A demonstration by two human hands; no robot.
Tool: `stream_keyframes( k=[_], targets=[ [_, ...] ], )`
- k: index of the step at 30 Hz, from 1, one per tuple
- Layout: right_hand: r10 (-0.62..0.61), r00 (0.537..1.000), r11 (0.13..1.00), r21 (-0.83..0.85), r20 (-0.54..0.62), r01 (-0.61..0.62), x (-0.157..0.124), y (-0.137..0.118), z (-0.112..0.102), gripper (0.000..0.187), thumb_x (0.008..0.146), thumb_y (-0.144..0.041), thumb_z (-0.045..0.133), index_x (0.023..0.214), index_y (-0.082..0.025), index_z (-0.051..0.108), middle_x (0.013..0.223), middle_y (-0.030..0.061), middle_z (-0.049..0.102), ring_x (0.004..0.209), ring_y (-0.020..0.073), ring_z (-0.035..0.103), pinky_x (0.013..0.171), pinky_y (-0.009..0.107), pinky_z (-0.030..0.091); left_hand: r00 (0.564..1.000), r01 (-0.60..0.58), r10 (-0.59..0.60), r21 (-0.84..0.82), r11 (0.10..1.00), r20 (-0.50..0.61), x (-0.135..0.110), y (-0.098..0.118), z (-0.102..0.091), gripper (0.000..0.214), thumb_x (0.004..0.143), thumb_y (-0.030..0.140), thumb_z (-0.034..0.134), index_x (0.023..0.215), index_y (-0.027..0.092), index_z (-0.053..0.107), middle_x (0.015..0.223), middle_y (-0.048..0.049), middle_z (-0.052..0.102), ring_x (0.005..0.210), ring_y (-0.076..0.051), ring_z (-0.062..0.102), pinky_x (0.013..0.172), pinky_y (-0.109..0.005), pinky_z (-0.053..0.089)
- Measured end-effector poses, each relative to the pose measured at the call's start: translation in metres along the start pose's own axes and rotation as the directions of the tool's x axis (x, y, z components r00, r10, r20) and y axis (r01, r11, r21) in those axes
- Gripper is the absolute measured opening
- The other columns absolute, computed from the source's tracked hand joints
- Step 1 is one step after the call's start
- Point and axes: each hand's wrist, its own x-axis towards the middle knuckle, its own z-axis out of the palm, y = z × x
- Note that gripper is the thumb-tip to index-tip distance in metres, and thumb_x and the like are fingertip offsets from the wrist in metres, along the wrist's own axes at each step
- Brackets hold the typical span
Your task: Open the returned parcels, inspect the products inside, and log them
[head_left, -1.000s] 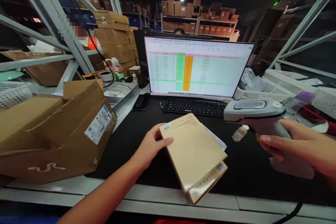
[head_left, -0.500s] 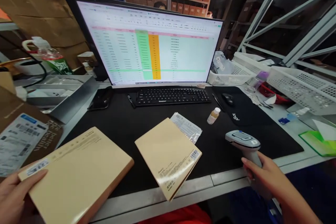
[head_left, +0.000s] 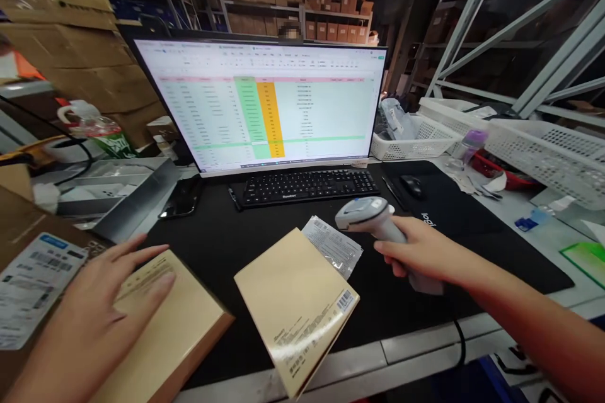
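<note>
Right now, the left hand (head_left: pixel 89 308) lies open and flat on a tan package (head_left: pixel 186 321). The right hand (head_left: pixel 420 252) grips a gray barcode scanner (head_left: pixel 368 213) over the black table (head_left: pixel 425 308). Another tan package (head_left: pixel 295 308) lies between the hands.

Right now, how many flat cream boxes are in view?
2: one flat cream box lies under the left hand, the other at the desk's front edge, to its right.

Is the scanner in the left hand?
No, the right hand grips the scanner; the left hand rests on a tan package.
</note>
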Motion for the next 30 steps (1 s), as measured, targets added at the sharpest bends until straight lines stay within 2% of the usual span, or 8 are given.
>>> stream_keyframes(
  k=[4, 9, 13, 16, 20, 22, 26, 30],
  targets=[
    [0.062, 0.992, 0.998, -0.035, 0.106, -0.059, 0.049, -0.019, 0.003, 0.009, 0.085, -0.022, 0.058, 0.081, -0.019, 0.051, 0.064, -0.0017, 0.060, 0.047, 0.0103, 0.056, 0.042, 0.021, 0.043, 0.994, 0.059, -0.051, -0.082, 0.995, 0.095, -0.004, 0.006, 0.002, 0.056, 0.083, 0.068, 0.046, 0.117, 0.027, 0.065, 0.144, -0.0098, 0.052, 0.136, -0.034, 0.048, 0.114, -0.060, 0.039],
    [0.083, 0.979, 0.996, 0.021, 0.187, -0.089, 0.059, -0.026, 0.004, 0.005, 0.082, -0.018, 0.056, 0.080, -0.018, 0.051, 0.062, -0.0033, 0.057, 0.043, 0.0100, 0.053, 0.040, 0.021, 0.039, 0.983, 0.091, -0.079, -0.067, 0.994, 0.165, -0.015, -0.016, -0.005, 0.052, 0.083, 0.068, 0.049, 0.120, 0.035, 0.065, 0.146, -0.0038, 0.052, 0.136, -0.033, 0.048, 0.113, -0.062, 0.040],
    [0.065, 0.994, 0.997, 0.022, 0.085, -0.067, 0.033, -0.014, -0.007, 0.015, 0.085, -0.032, 0.060, 0.089, -0.018, 0.056, 0.065, -0.0033, 0.059, 0.046, 0.0103, 0.055, 0.044, 0.022, 0.042, 0.979, -0.025, 0.044, -0.099, 0.995, 0.200, -0.004, -0.006, -0.009, 0.046, 0.085, 0.065, 0.051, 0.119, 0.037, 0.064, 0.144, -0.0024, 0.055, 0.132, -0.030, 0.054, 0.110, -0.055, 0.046],
    [0.095, 0.993, 0.995, 0.001, -0.063, -0.096, -0.004, 0.021, -0.014, 0.026, 0.084, -0.042, 0.062, 0.095, -0.019, 0.057, 0.065, -0.0025, 0.062, 0.049, 0.0124, 0.058, 0.047, 0.023, 0.044, 0.955, -0.177, 0.199, -0.115, 0.977, 0.220, 0.010, 0.015, -0.004, 0.044, 0.088, 0.062, 0.052, 0.122, 0.037, 0.063, 0.145, -0.0033, 0.054, 0.129, -0.029, 0.057, 0.105, -0.050, 0.051],
    [0.227, 0.923, 0.971, -0.001, -0.312, -0.239, -0.054, 0.080, -0.004, 0.038, 0.082, -0.055, 0.059, 0.093, -0.019, 0.059, 0.059, -0.0007, 0.062, 0.050, 0.0169, 0.059, 0.047, 0.027, 0.043, 0.869, -0.408, 0.428, -0.130, 0.904, 0.247, 0.027, 0.038, 0.018, 0.046, 0.088, 0.059, 0.054, 0.123, 0.032, 0.066, 0.144, -0.0080, 0.055, 0.125, -0.030, 0.060, 0.103, -0.046, 0.054],
    [0.281, 0.882, 0.955, 0.016, -0.378, -0.297, -0.069, 0.097, 0.008, 0.041, 0.080, -0.060, 0.058, 0.089, -0.020, 0.059, 0.057, 0.0004, 0.062, 0.051, 0.0191, 0.060, 0.048, 0.029, 0.044, 0.833, -0.469, 0.488, -0.137, 0.873, 0.260, 0.035, 0.044, 0.033, 0.046, 0.090, 0.058, 0.052, 0.122, 0.030, 0.067, 0.144, -0.0102, 0.056, 0.125, -0.031, 0.060, 0.102, -0.047, 0.054],
    [0.315, 0.855, 0.942, 0.027, -0.412, -0.334, -0.071, 0.106, 0.030, 0.040, 0.078, -0.062, 0.054, 0.081, -0.022, 0.056, 0.058, 0.0017, 0.065, 0.054, 0.0205, 0.062, 0.055, 0.030, 0.047, 0.793, -0.509, 0.517, -0.116, 0.853, 0.322, 0.049, 0.047, 0.057, 0.047, 0.091, 0.058, 0.051, 0.121, 0.027, 0.068, 0.145, -0.0130, 0.054, 0.126, -0.034, 0.058, 0.103, -0.053, 0.052],
    [0.283, 0.871, 0.956, 0.040, -0.401, -0.292, -0.060, 0.113, 0.038, 0.041, 0.078, -0.063, 0.053, 0.079, -0.022, 0.055, 0.061, 0.0022, 0.066, 0.053, 0.0196, 0.062, 0.055, 0.030, 0.047, 0.817, -0.470, 0.468, -0.082, 0.879, 0.336, 0.051, 0.045, 0.053, 0.046, 0.091, 0.057, 0.050, 0.121, 0.026, 0.067, 0.145, -0.0141, 0.053, 0.128, -0.034, 0.057, 0.105, -0.055, 0.050]
  ],
)
